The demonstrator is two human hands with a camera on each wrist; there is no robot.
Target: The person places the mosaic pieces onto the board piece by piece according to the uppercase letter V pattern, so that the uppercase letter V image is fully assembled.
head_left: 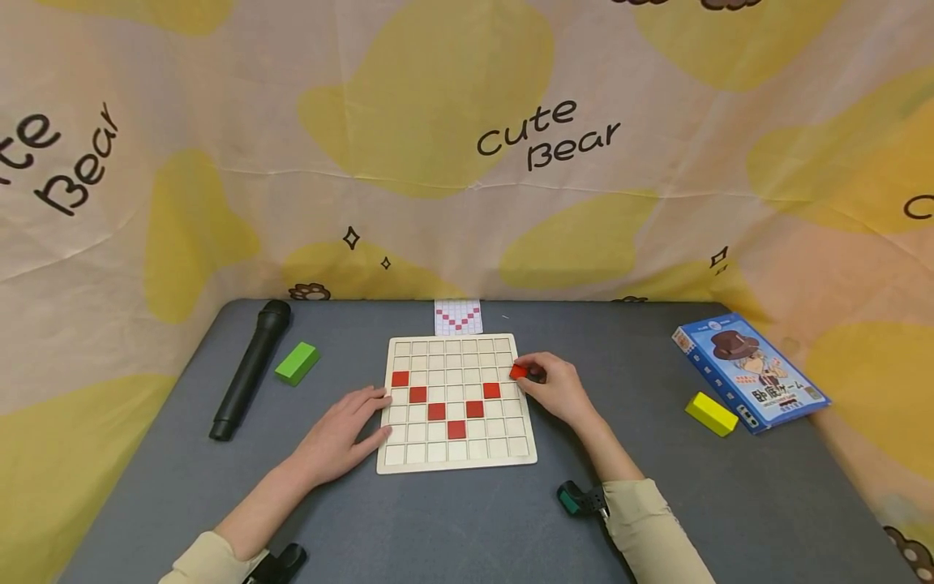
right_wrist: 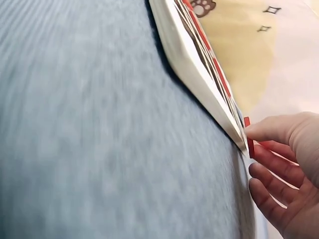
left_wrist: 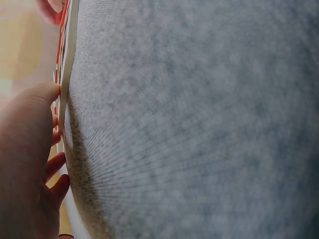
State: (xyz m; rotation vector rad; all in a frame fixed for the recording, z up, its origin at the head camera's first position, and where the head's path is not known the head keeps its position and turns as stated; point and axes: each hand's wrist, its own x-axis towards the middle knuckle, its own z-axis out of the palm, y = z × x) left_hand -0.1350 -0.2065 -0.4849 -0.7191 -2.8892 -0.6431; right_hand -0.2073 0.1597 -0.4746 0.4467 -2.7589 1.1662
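Observation:
A pale wooden grid board (head_left: 429, 451) lies on the table, with several red square tiles (head_left: 456, 430) set in its cells in a V shape. My left hand (head_left: 337, 434) rests at the board's left edge, fingers and thumb spread and touching the rim. At the upper right edge, my right hand (head_left: 556, 387) pinches another red tile (head_left: 517, 371) between thumb and fingertips. The right wrist view shows this red tile (right_wrist: 248, 137) standing on edge at the board's corner. Behind the board is a small pattern card (head_left: 458, 317) with a pink V on a grid.
To the left lie a black microphone (head_left: 251, 369) and a green block (head_left: 297, 363). A blue illustrated box (head_left: 751, 371) and a yellow block (head_left: 711, 414) are at the right. Patterned cloth (head_left: 467, 162) hangs behind the grey table (head_left: 452, 527).

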